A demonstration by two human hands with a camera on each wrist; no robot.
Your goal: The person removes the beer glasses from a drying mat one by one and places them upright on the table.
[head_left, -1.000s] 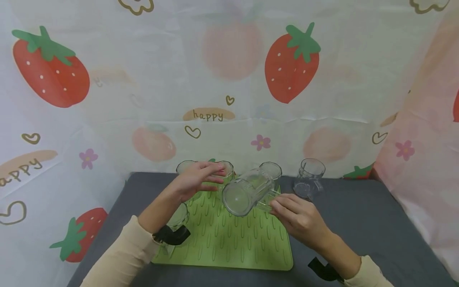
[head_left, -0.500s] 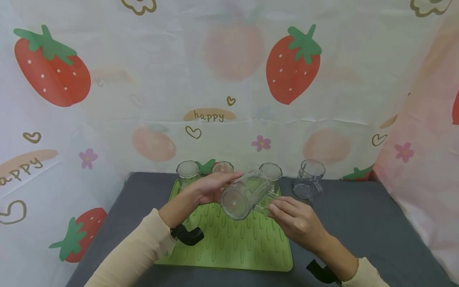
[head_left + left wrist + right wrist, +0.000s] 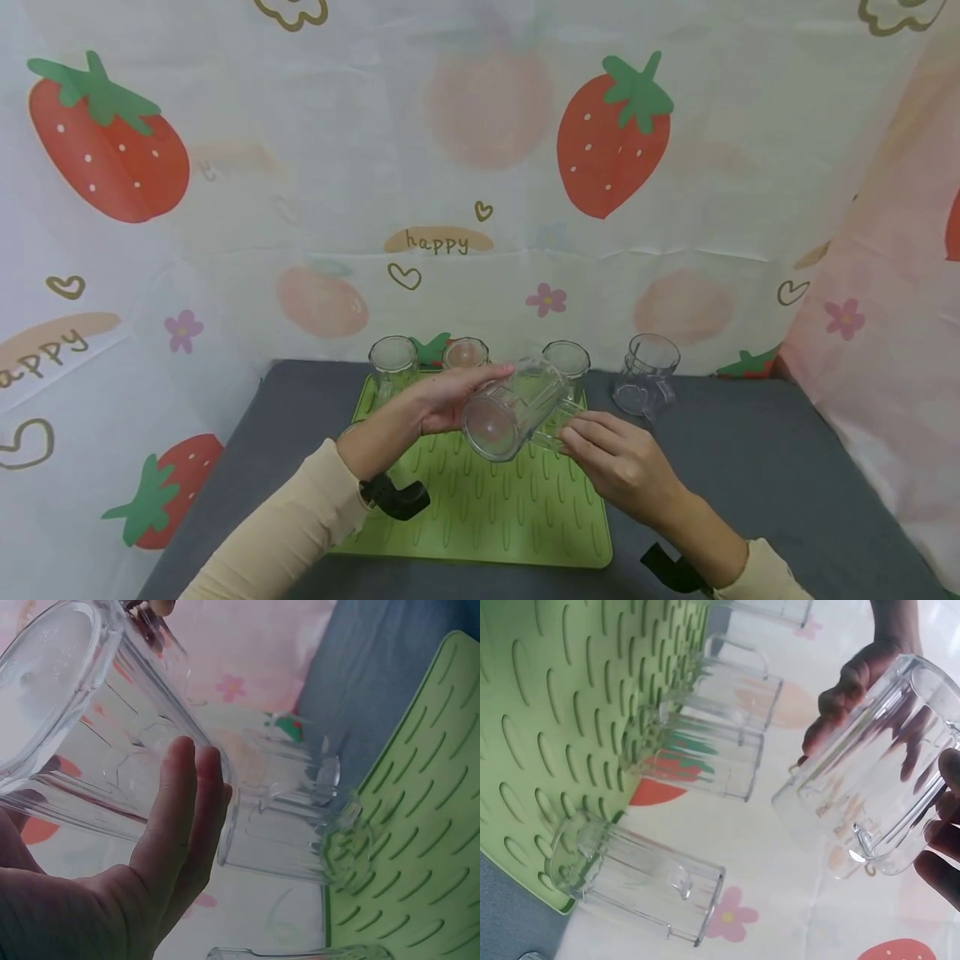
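A clear glass mug [image 3: 510, 408] is held tilted above the green mat, its round base toward me and its mouth pointing away to the upper right. My right hand [image 3: 626, 462] pinches its handle; those fingertips also show at the edge of the right wrist view. From the other side my left hand [image 3: 450, 396] holds the mug's body, the fingers [image 3: 169, 802] lying along the glass with the thumb across from them. Through the clear wall of the mug [image 3: 877, 765], the left fingers are partly visible in the right wrist view.
Several clear mugs stand upright along the back: a left one [image 3: 393, 358], a middle one [image 3: 465, 352] and a right one [image 3: 566, 360] on the ridged green mat [image 3: 495, 525]. Another mug [image 3: 647, 379] stands on the grey cloth [image 3: 750, 467]. My left forearm mostly hides one more.
My left hand has moved right and down from above the mat onto the mug's side. Over the last half second both hands and the mug have hardly moved.
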